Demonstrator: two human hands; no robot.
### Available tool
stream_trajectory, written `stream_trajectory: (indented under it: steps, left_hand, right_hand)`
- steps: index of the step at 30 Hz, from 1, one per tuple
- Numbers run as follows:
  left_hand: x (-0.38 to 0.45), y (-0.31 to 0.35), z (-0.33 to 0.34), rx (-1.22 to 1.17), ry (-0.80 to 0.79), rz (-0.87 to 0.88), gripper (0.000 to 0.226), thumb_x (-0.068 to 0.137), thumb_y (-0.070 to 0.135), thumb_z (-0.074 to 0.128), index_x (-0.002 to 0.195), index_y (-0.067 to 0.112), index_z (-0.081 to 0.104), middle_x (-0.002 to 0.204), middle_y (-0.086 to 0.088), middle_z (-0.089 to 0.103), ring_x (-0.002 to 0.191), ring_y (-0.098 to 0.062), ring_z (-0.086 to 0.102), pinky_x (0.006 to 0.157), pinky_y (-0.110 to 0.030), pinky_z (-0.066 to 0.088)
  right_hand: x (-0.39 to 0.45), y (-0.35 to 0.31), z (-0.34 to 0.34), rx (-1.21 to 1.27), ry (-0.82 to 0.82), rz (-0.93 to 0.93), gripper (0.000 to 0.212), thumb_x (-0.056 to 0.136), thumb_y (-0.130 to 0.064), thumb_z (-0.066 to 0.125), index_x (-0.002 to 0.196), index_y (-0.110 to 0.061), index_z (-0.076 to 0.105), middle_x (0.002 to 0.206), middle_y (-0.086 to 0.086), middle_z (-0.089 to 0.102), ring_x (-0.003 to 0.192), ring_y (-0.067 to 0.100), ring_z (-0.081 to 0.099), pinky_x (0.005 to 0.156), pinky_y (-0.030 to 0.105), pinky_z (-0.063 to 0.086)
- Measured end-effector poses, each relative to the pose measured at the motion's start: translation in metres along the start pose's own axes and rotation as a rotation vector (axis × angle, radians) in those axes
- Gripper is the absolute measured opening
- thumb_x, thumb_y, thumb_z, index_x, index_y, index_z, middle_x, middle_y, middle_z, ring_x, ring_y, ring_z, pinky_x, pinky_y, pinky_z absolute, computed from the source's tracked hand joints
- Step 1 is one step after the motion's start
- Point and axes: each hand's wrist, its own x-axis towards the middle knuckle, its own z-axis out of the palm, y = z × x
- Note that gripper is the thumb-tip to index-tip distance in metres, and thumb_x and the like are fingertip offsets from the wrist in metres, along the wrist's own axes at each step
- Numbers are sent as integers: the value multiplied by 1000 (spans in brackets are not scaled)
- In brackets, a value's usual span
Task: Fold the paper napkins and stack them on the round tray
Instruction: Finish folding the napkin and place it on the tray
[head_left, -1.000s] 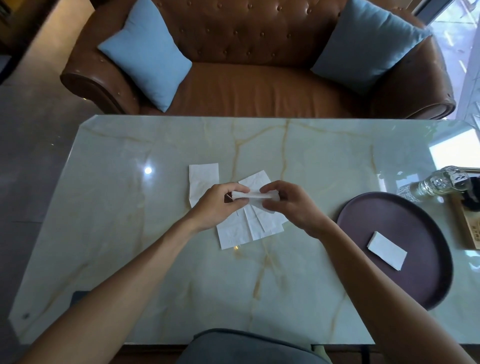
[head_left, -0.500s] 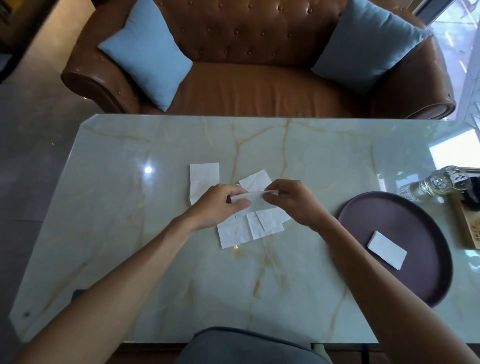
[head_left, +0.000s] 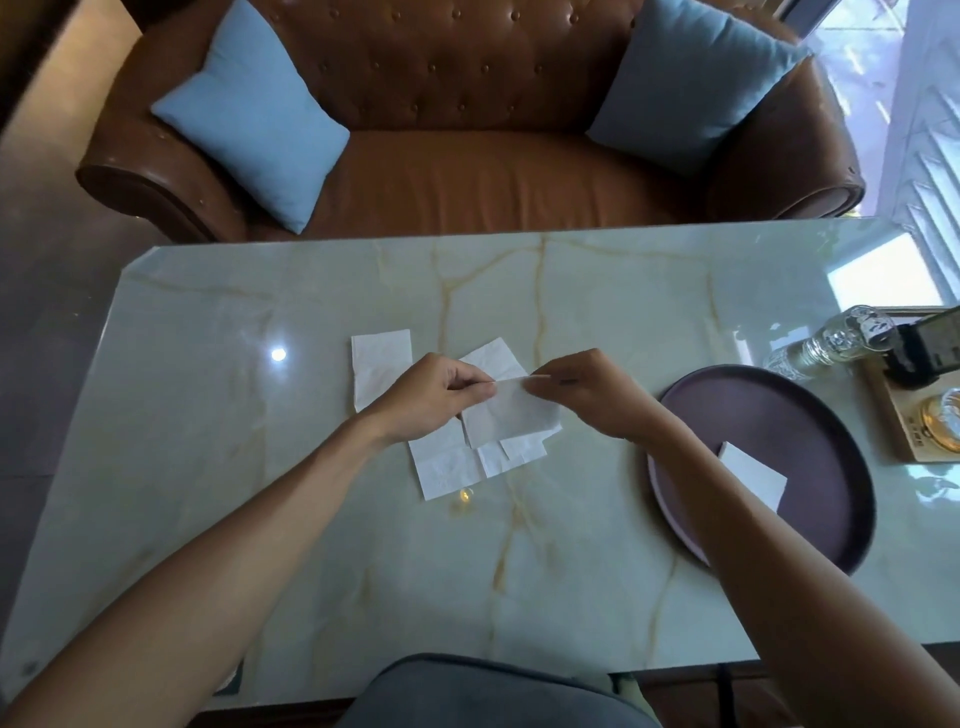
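My left hand (head_left: 434, 397) and my right hand (head_left: 584, 389) each pinch a top corner of a white paper napkin (head_left: 511, 418), which hangs a little above the marble table (head_left: 311, 519). Under it lie loose white napkins (head_left: 447, 467), overlapping, and one more napkin (head_left: 379, 369) to the left, partly hidden by my left hand. A dark round tray (head_left: 810, 415) sits to the right. One folded napkin (head_left: 753, 470) lies on it, partly covered by my right forearm.
A glass bottle (head_left: 831, 340) lies on its side beyond the tray, next to a wooden stand (head_left: 904, 421) with a dark object on it at the right edge. A brown leather sofa (head_left: 467, 156) with two blue cushions stands behind the table.
The napkin between my hands has opened out from a narrow strip into a wider hanging sheet, and my hands have moved slightly apart.
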Motion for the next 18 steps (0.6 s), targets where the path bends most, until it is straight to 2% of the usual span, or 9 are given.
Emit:
stream_trajectory:
  steps: [1,3,6,9,11,14,16,18]
  left_hand:
    - [3,3,3,-7,-19,4,21,99,30,66,100,15,81,70,23,69,68,10,56,70,-11,44]
    - [11,10,11,-8,-58,17,20,99,30,67,102,16,81,67,31,65,67,14,57,69,-5,42]
    - [25,24,27,1,-104,29,18,97,28,69,103,17,82,88,21,77,81,11,66,74,-5,43]
    - [41,36,47,20,-156,26,18,98,25,68,104,13,81,97,12,80,89,5,71,80,-9,48]
    - [52,46,64,23,-215,24,19,99,24,67,106,12,80,98,8,81,91,2,72,84,-16,52]
    - [70,60,98,38,-288,43,17,98,25,68,104,16,81,100,4,81,90,-1,72,86,-21,54]
    - [83,69,122,12,-325,43,16,98,23,68,104,15,80,99,4,81,89,-2,72,83,-21,55]
    - [97,78,145,-2,-353,33,16,99,20,67,104,12,80,99,1,81,88,-4,72,84,-25,56]
  right_hand:
    - [-5,5,-5,54,-8,-3,36,99,-34,68,68,-17,67,65,0,39,64,14,32,58,33,27]
    - [-16,16,-15,124,-22,23,36,99,-35,67,79,-5,72,72,2,45,70,15,38,63,33,30]
    - [-32,37,-28,237,17,90,36,99,-29,68,90,6,73,79,5,59,78,15,50,75,35,41]
    - [-56,60,-43,388,145,142,23,99,-20,68,90,-1,78,82,12,75,79,15,66,84,37,50]
    - [-74,76,-51,441,194,153,19,98,-24,69,100,-8,80,95,13,80,86,14,70,88,38,53]
    - [-98,99,-58,578,185,175,28,97,-31,71,118,-13,76,113,8,79,103,16,72,94,35,56]
    - [-112,115,-63,712,191,203,38,98,-42,66,122,-14,74,116,6,78,107,19,72,93,34,58]
    - [-125,132,-71,848,212,239,48,97,-52,60,123,-15,73,120,11,76,110,20,72,94,36,58]
